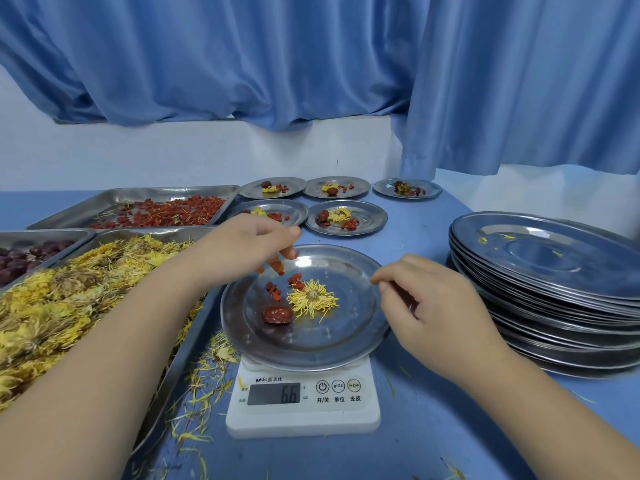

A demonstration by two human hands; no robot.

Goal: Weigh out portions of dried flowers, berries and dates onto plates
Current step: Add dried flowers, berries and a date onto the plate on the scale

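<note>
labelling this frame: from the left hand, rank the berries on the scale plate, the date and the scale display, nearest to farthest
From the left hand:
1. berries, just under its fingertips
2. date, plate's near left
3. scale display, front of the scale

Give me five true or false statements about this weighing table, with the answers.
1. The scale reads 6.6. True.
2. The plate on the scale holds two dates. False: one date, with one flower and some berries.
3. A stack of plates stands right of the scale. True.
4. The right hand holds berries over the plate. False: the left hand does; the right hand is by the plate's right rim.
5. The berry tray is the nearest tray. False: the flower tray is nearer; the berry tray lies behind it.
</note>
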